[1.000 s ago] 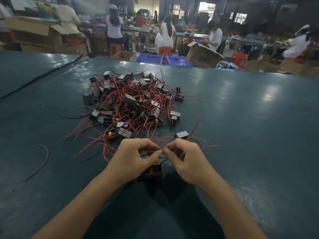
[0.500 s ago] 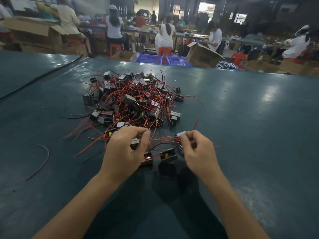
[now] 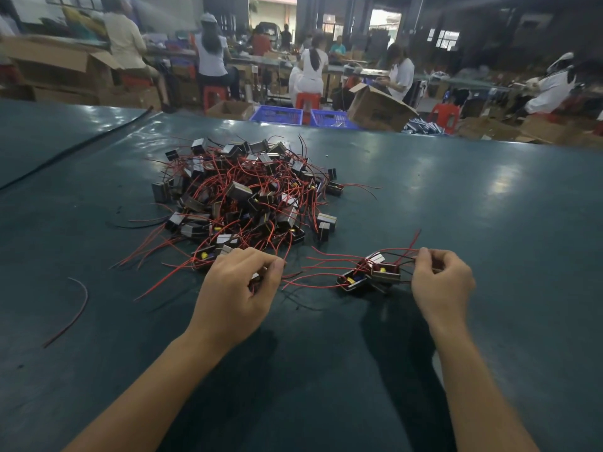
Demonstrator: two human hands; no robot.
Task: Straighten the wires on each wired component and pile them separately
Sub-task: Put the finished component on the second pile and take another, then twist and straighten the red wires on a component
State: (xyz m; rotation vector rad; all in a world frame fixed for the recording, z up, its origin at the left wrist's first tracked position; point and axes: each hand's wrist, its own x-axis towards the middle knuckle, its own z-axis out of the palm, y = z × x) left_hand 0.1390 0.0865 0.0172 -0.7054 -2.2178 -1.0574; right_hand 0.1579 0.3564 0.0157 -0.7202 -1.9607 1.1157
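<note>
My hands, joined over one component a second ago, have parted: right hand (image 3: 442,283) pinches the wires (image 3: 399,260) of the piece now on the small pile (image 3: 359,280), left hand (image 3: 238,288) grips a component (image 3: 256,277) at the heap (image 3: 248,197) edge on the table (image 3: 489,223), so most remain unsorted.

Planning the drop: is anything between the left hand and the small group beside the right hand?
Only thin red wires trailing on the dark green table between left hand and small black component group.

Bare table (image 3: 489,207) R of pile (image 3: 241,197)
</note>
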